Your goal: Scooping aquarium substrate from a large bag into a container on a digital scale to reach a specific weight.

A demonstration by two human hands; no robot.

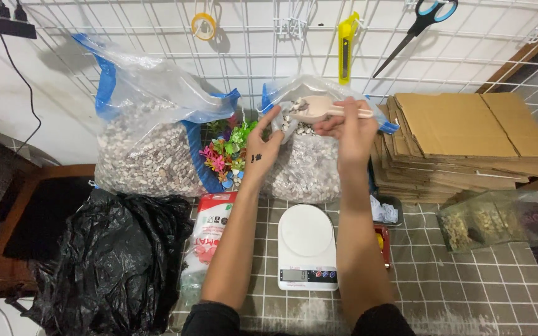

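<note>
Two bare forearms run from the near edge toward the far side. Dark, black-looking sleeves are pushed up to the elbows. The left hand (261, 149) has a small dark mark, like a tattoo, just below the wrist. The right hand (350, 127) is unmarked; no rings or watch show.

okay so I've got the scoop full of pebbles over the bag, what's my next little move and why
Probably swing the scoop in your right hand down to the white scale; it is loaded with pebbles, and your left hand only holds the small bag open.
</note>
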